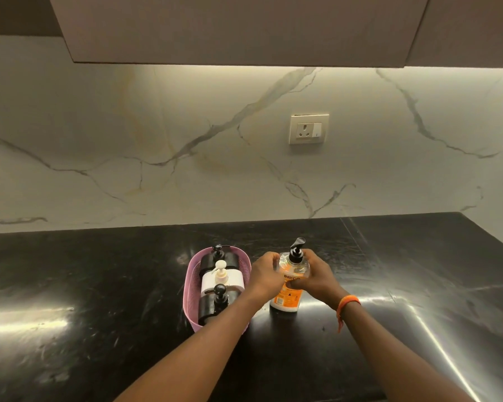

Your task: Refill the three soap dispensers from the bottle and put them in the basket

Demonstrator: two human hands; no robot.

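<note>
A clear soap bottle with an orange label and a black pump top stands upright on the black counter. My left hand grips its left shoulder and my right hand grips its right side, thumb across the label. Just left of it a pink mesh basket holds three dispensers in a row: a black one at the far end, a white one in the middle and a black one nearest me. My left forearm covers the basket's near right corner.
The glossy black counter runs wide to both sides, backed by a marble wall with a power socket. A cabinet hangs overhead. An orange band is on my right wrist.
</note>
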